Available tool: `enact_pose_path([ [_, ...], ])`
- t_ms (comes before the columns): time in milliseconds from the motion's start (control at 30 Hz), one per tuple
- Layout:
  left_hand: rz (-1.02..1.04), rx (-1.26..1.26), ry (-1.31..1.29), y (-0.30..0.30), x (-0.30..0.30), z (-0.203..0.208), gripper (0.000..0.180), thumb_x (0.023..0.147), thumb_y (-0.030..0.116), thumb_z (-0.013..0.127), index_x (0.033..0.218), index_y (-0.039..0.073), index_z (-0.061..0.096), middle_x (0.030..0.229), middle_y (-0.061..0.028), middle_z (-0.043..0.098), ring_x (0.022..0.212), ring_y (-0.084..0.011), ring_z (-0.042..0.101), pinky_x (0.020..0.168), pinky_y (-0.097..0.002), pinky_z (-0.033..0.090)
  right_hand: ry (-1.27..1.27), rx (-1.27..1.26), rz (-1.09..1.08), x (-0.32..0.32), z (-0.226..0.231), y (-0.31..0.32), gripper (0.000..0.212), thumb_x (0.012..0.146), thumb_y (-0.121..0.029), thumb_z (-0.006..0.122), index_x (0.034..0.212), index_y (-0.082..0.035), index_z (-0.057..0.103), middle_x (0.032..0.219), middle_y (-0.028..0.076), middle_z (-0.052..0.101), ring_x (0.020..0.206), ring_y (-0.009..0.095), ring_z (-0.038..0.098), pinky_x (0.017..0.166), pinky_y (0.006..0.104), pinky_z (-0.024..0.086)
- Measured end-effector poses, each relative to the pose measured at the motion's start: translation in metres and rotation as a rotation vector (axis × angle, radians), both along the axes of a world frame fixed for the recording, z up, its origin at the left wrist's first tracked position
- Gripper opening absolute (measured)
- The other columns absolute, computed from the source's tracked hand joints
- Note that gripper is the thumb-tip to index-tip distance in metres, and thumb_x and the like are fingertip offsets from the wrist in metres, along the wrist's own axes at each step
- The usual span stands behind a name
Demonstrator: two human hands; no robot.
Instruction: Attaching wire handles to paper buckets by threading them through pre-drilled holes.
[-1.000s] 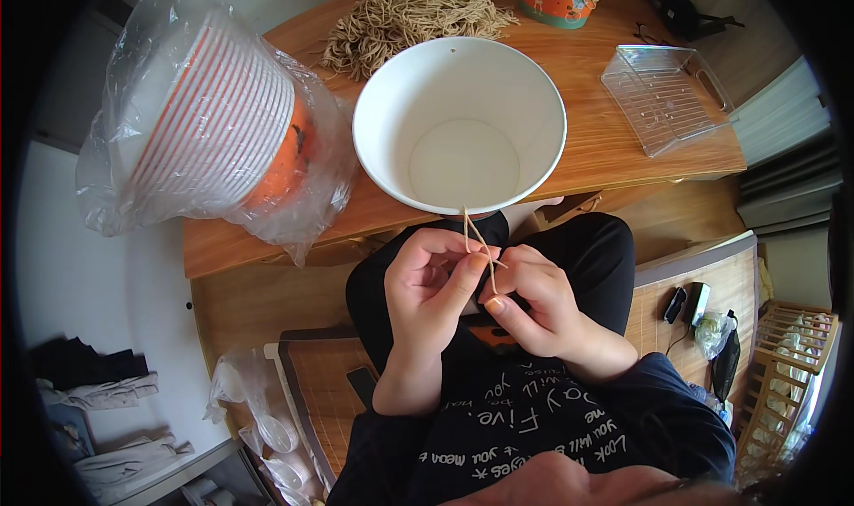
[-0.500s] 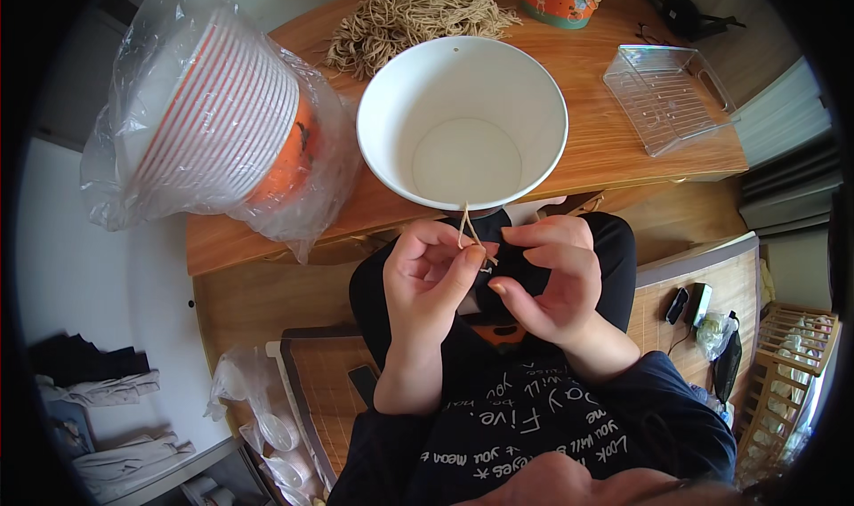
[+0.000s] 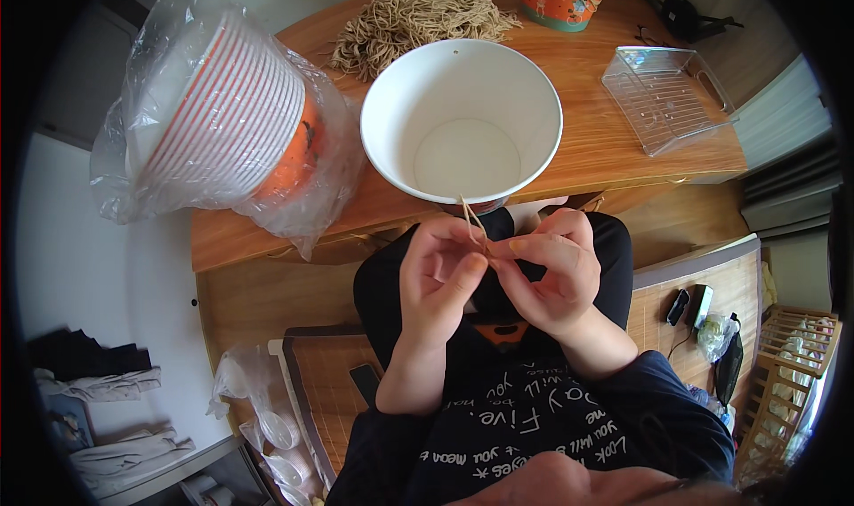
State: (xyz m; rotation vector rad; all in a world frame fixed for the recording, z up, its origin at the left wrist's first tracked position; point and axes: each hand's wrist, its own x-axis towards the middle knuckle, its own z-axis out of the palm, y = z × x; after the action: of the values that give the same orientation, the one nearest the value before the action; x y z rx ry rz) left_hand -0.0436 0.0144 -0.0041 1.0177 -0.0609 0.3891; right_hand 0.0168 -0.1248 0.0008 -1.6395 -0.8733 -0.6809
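Left hand and right hand pinching tan string at near rim of white-lined bucket, string heap beyond on wooden desk, bagged bucket stack at left

- Left hand: mid-frame; thumb slanting up and right, its tip brought to the fingers; fingers curled.
- Right hand: right of mid-frame; thumb and forefinger drawn together in a pinch, pointing left; other fingers bent.
- Fingertips, both hands: close together near mid-frame; contact between hands unclear.
- Left forearm: bare, lower centre, nearly upright in the frame.
- Right forearm: bare, slanting up and left from lower right.
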Motion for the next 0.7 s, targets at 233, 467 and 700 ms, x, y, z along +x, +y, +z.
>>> enact_pose_path([
  [233, -0.045, -0.024, -0.113, -0.002, 0.008, -0.017, 0.022, 0.092, 0.003, 0.070, 0.110, 0.000, 0.057, 0.105, -0.0062, 0.061, 0.088, -0.0113, 0.062, 0.080, -0.0247, 0.052, 0.142, 0.098, 0.092, -0.001, 0.001, 0.001, 0.035, 0.068, 0.002, 0.084, 0.099, -0.007, 0.071, 0.083, -0.002, 0.071, 0.076, 0.017, 0.053, 0.070, 0.0298, 0.044],
  [467, -0.120, -0.123, -0.076, -0.003, 0.006, -0.017, 0.014, 0.095, 0.003, 0.066, 0.106, 0.000, 0.059, 0.105, -0.0073, 0.059, 0.079, -0.0121, 0.063, 0.052, -0.0222, 0.053, 0.199, 0.123, 0.168, 0.001, -0.005, 0.000, 0.030, 0.076, 0.002, 0.081, 0.101, -0.004, 0.065, 0.087, 0.005, 0.076, 0.081, 0.017, 0.057, 0.071, 0.0297, 0.045],
  [700, 0.124, 0.096, -0.078, -0.009, 0.002, -0.014, 0.011, 0.095, -0.002, 0.064, 0.105, -0.001, 0.060, 0.105, -0.0077, 0.059, 0.077, -0.0104, 0.064, 0.053, -0.0208, 0.054, 0.129, 0.066, 0.135, 0.004, -0.001, 0.000, 0.032, 0.074, 0.001, 0.082, 0.101, -0.005, 0.065, 0.087, 0.003, 0.077, 0.081, 0.016, 0.056, 0.070, 0.0278, 0.044],
])
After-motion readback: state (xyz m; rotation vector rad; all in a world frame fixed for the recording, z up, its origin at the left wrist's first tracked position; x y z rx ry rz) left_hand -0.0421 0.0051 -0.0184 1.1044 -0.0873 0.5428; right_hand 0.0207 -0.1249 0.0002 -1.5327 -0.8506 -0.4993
